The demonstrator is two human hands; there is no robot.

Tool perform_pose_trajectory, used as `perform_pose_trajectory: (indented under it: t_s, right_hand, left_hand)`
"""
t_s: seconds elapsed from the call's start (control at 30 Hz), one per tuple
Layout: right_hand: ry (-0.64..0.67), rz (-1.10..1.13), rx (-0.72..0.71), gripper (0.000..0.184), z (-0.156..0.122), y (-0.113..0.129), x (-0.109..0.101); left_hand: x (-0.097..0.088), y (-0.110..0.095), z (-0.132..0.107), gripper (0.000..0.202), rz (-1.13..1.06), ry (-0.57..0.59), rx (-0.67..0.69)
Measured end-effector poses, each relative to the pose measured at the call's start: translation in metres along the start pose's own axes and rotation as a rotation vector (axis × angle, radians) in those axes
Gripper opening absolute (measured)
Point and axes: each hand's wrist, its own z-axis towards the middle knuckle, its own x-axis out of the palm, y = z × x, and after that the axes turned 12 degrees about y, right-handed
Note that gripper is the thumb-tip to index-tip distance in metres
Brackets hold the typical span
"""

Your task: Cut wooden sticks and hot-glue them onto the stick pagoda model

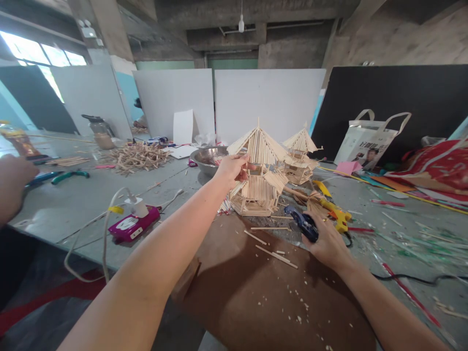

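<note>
The nearer stick pavilion (258,186) stands on the worktop (179,178), your left hand (235,170) at its roof (258,146), perhaps steadying it; I can't make out that grip's hold. Right of the pavilion, your right hand (323,239) grasps a dark-blue tool (304,224), apparently for ready use.

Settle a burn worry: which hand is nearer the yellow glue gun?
Right hand, close beside the yellow glue gun; the left hand is farther off, at the stick pagoda.
</note>
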Motion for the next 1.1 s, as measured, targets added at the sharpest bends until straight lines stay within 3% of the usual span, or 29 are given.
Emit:
perform_pose_trajectory:
  t_s: [0.53,0.87,1.03,1.1]
  right_hand:
    - [0.003,0.02,-0.01,0.045,0.0,0.0,0.001]
    - [-0.002,0.049,-0.023,0.047,0.0,-0.002,0.002]
    - [0.002,0.025,-0.002,0.047,-0.001,-0.002,0.001]
    - [-0.006,0.021,0.002,0.046,-0.001,-0.001,0.001]
  left_hand:
    - [-0.001,0.002,0.002,0.02,-0.06,0.062,0.028]
    - [0.001,-0.001,-0.002,0.017,-0.041,0.018,0.012]
    - [0.003,0.005,-0.021,0.011,-0.089,-0.136,0.082]
    - [0.006,0.013,-0.033,0.012,-0.175,-0.133,0.092]
